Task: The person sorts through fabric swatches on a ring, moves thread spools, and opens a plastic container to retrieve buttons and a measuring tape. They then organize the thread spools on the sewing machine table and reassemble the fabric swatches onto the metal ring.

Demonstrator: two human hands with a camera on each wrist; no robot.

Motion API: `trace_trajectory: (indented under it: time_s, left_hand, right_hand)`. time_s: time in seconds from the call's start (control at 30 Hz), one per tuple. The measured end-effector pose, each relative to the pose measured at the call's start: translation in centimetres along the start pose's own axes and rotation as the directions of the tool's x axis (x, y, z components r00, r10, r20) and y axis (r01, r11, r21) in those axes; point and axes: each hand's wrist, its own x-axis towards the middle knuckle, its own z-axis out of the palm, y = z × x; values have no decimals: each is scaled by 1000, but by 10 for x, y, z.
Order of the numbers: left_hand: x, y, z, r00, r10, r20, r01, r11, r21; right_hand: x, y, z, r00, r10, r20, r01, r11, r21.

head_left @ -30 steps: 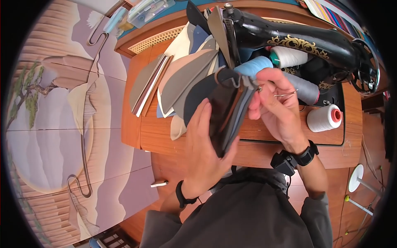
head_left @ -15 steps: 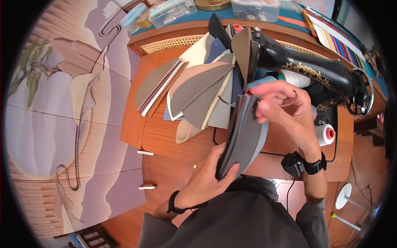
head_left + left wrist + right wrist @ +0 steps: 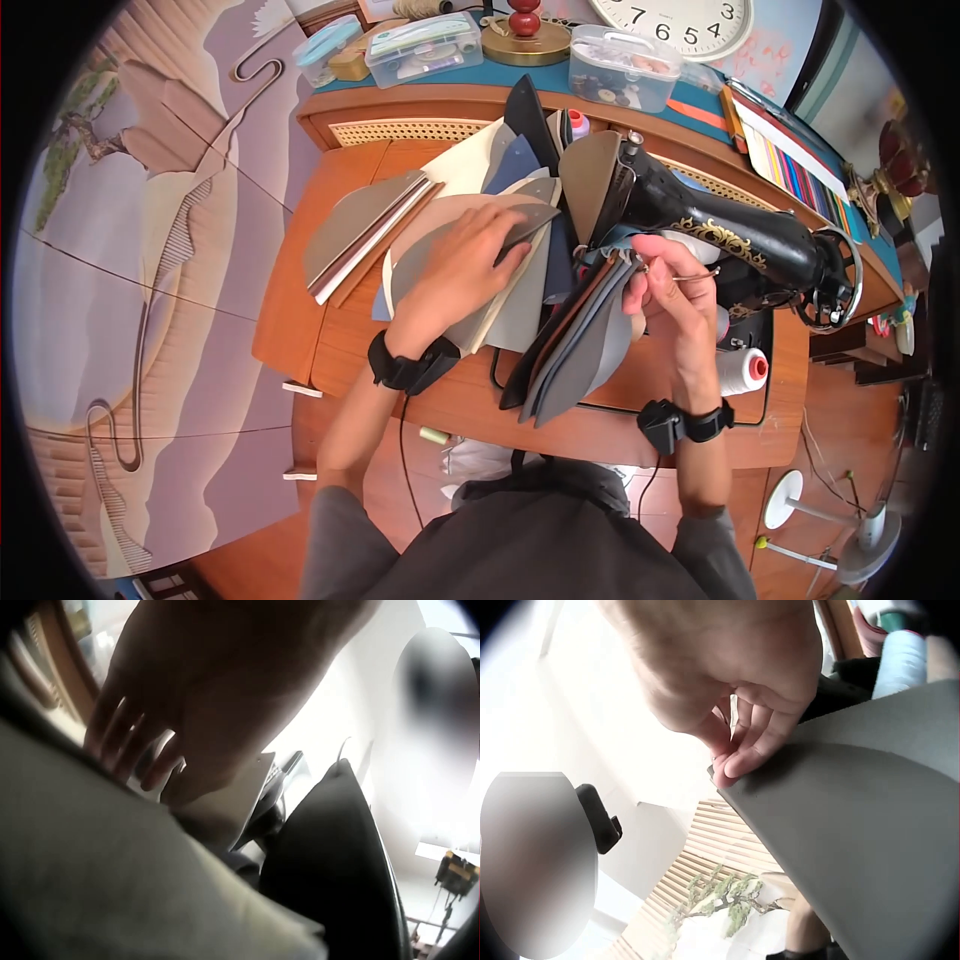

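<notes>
My right hand [image 3: 675, 285] pinches the pointed top corner of a stack of leaf-shaped sheets [image 3: 590, 340], dark, brown and grey, which hangs fanned out below it. A thin curved metal wire [image 3: 697, 278] sticks out by its fingers. In the right wrist view, thumb and fingertips meet at the corner of a smooth grey sheet [image 3: 855, 817]. My left hand [image 3: 465, 255] rests on the grey leaf-shaped pieces [image 3: 420, 245] spread over the table, fingers loosely bent near a pointed tip. Its fingertips are partly hidden behind a pale sheet [image 3: 112, 877] in the left wrist view.
A black sewing machine [image 3: 720, 210] stands at the back right, with a white thread cone [image 3: 742, 371] before it. Cream, blue and brown pieces lie behind the left hand. Plastic boxes [image 3: 425, 50] and a clock [image 3: 690, 25] are on the blue-topped shelf [image 3: 545, 82].
The left hand has let go of the sheet stack and moved up and left onto the spread pieces. The right hand keeps its pinch, the stack now hanging from it. The head view has tilted up.
</notes>
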Motion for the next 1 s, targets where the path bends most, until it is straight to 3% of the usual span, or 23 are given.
trace_trajectory:
  time_s: [0.03, 0.17, 0.27, 0.4, 0.57, 0.67, 0.7, 0.77, 0.8, 1.0]
  left_hand:
    - [-1, -7, 6, 998, 12, 58, -15, 998, 57]
    - [4, -8, 4, 998, -12, 56, 11, 1000, 26]
    - [5, -7, 5, 999, -18, 46, 17, 999, 33]
    - [7, -9, 11, 997, 68, -22, -66, 994, 87]
    - [11, -8, 4, 999, 33, -35, -29, 992, 120]
    - [3, -3, -8, 975, -182, -129, 160, 974, -160]
    - [-1, 7, -13, 976, -179, -125, 159, 975, -158]
    - [-12, 27, -24, 936, -247, -252, 123, 898, -423]
    - [-18, 35, -27, 926, -284, -247, 130, 856, -500]
    - [-31, 63, -16, 929, -194, -315, 32, 891, -454]
  right_hand:
    - [-2, 7, -2, 999, -19, -37, 22, 997, 76]
    - [-8, 20, -5, 995, -36, -94, 47, 993, 110]
    - [-9, 20, 0, 992, -78, -104, 84, 995, 57]
    - [-10, 24, -5, 995, -79, -53, 84, 991, 102]
    - [-8, 28, -2, 999, -39, -32, 43, 993, 114]
    - [-9, 24, 0, 999, -34, -33, 36, 996, 80]
    - [-9, 25, 0, 999, -46, -26, 47, 998, 34]
    - [-13, 26, 1, 997, -56, -57, 55, 998, -12]
    - [-13, 24, 4, 994, -45, -99, 39, 997, -66]
    - [-15, 19, 6, 993, -35, -110, 20, 990, -140]
